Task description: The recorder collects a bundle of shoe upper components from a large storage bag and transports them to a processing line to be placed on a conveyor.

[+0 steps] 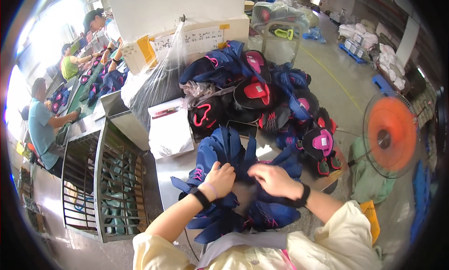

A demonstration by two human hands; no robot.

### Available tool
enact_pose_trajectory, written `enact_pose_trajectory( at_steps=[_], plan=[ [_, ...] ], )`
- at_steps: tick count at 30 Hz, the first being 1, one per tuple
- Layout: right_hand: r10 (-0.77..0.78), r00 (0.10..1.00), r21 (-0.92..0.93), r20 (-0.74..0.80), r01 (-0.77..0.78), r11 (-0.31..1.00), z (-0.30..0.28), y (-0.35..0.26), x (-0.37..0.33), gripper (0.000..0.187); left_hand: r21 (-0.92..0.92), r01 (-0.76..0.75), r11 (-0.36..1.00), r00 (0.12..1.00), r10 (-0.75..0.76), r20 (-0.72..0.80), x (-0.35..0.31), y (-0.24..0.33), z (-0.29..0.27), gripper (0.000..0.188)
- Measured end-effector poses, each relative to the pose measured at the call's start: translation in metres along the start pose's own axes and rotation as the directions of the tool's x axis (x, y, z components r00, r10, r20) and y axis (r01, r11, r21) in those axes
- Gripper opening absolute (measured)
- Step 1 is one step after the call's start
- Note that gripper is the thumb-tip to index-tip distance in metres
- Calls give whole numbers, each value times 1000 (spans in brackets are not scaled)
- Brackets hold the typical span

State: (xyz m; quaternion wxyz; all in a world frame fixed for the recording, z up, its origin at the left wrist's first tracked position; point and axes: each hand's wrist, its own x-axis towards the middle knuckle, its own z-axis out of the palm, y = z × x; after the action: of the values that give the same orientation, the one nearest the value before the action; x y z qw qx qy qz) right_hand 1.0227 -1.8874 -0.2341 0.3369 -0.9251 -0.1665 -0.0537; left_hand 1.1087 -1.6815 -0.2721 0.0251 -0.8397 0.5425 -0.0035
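Note:
Navy blue shoe uppers with pink trim (216, 146) stand in a fanned row on the table before me. My left hand (220, 179) is closed over the edge of one of these uppers, its fingers bent. Just to the right, my right hand (275, 179) is held over the pile with curled fingers pointing left; what lies between the fingertips is hidden. More navy uppers (273, 215) lie below my wrists, close to my body. Both wrists wear black bands.
Behind the row is a tall heap of black, red and navy uppers (252, 92). A white box (170, 129) stands at the table's left, near a metal rack (100, 190). An orange fan (390, 135) stands at right. Several people work along a green conveyor (96, 85).

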Motion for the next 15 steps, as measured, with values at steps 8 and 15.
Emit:
enact_pose_trajectory(
  at_steps=[8,15],
  plan=[
    [-84,970,-417,229,176,892,56,31,111,29,101,77,992,996,-80,30,-3,-14,37,31],
    [-44,996,-323,-78,16,946,8,60,56,11,-56,291,955,952,-283,112,-16,-45,17,51]
  ],
)
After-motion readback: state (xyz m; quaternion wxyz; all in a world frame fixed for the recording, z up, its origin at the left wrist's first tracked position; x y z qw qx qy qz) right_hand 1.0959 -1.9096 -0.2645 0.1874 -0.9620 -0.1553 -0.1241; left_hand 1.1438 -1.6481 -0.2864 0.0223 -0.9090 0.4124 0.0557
